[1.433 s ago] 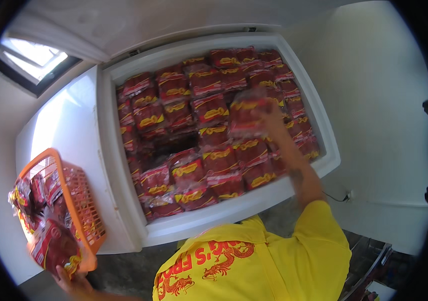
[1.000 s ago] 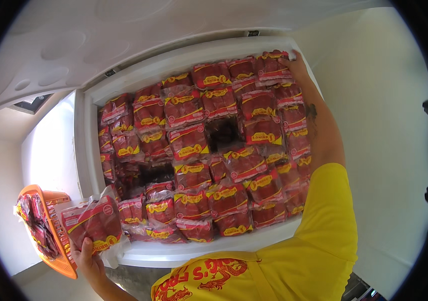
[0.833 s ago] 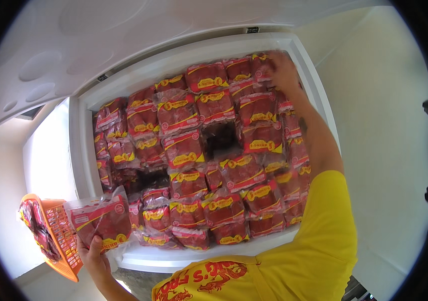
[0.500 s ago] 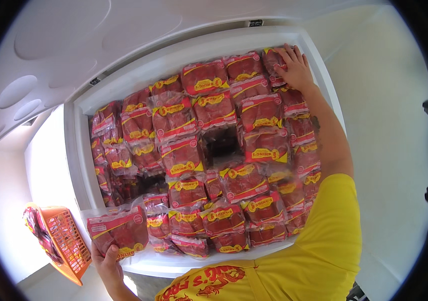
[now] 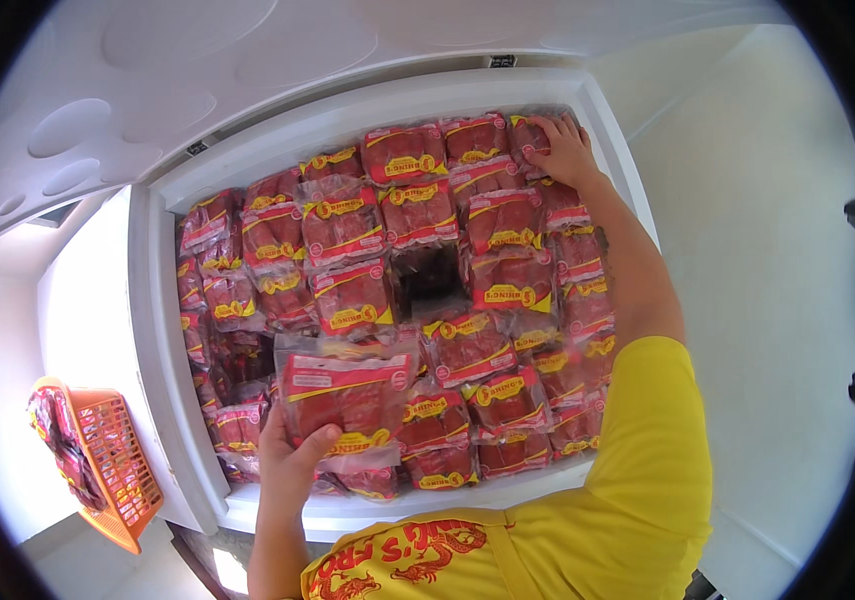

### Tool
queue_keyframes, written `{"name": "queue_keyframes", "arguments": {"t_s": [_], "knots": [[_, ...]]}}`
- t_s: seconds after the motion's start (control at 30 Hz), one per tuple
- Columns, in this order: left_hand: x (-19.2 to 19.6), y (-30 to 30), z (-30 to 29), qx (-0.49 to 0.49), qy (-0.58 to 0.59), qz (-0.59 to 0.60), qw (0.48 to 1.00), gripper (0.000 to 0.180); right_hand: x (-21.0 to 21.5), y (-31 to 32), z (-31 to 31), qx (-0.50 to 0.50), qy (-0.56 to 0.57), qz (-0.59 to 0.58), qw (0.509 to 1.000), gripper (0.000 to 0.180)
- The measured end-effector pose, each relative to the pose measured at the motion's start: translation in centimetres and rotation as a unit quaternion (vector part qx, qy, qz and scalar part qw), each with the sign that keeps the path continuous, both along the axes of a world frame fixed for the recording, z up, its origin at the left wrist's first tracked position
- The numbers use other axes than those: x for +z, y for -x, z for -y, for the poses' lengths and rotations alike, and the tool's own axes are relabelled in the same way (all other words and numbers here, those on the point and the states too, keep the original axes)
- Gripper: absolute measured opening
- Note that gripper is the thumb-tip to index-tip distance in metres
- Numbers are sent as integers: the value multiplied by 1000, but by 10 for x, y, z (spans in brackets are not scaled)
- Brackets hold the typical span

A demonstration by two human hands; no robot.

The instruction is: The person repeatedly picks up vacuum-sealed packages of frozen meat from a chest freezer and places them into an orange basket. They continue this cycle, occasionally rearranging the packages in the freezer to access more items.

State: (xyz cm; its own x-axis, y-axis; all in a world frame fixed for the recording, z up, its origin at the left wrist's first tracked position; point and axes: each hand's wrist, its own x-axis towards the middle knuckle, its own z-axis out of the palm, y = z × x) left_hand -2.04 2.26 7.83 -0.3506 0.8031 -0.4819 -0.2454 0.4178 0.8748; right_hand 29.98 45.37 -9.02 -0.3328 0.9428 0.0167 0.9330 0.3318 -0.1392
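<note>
Red clear-wrapped packet (image 5: pixel 345 398) gripped in my left hand (image 5: pixel 285 462) over the freezer's (image 5: pixel 162 400) near-left corner, my right hand (image 5: pixel 565 150) flat, seemingly pressing far-right corner packets (image 5: pixel 537 135), orange basket (image 5: pixel 112 465) beside the freezer's left edge.

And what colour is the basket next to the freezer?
Orange; the basket shows at lower left of the head view.

An open white chest freezer (image 5: pixel 162 400) is packed with red plastic-wrapped meat packets (image 5: pixel 417 215) lying in rows, with one dark gap (image 5: pixel 429 282) near the middle.
</note>
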Motion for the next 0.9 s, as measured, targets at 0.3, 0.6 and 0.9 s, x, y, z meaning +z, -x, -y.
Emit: {"name": "queue_keyframes", "arguments": {"t_s": [0.3, 0.6, 0.9], "knots": [[-5, -8, 11, -10, 13, 25, 1000, 49, 8, 5, 39, 3, -9, 16, 1000, 82], [-14, -4, 26, -23, 45, 2, 999, 50, 17, 20, 20, -23, 14, 58, 998, 85], [-27, 1, 22, 28, 49, 4, 998, 46, -3, 4, 54, 45, 46, -9, 998, 83]]}}
